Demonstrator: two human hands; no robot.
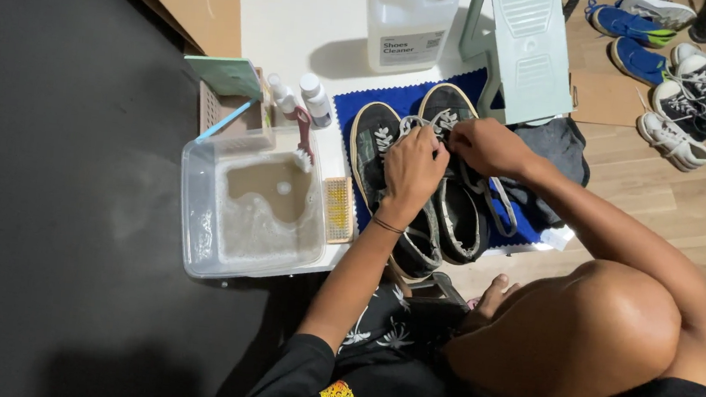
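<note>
A pair of black sneakers lies on a blue cloth (353, 104) on a low white table (302, 12). My left hand (412, 168) rests on the left sneaker (373, 144), fingers closed on its white laces. My right hand (486, 145) pinches the laces of the right sneaker (446, 106) next to it. Both hands meet over the lace area between the two shoes. The heels of the shoes point toward me, and my bent knee (590, 334) fills the lower right.
A clear tub of murky foamy water (253, 210) stands left of the shoes, with a yellow brush (337, 208) beside it. Two small bottles (317, 100), a large white jug (409, 18), a mint stool (527, 47) and several loose shoes (682, 92) on the wood floor surround the spot.
</note>
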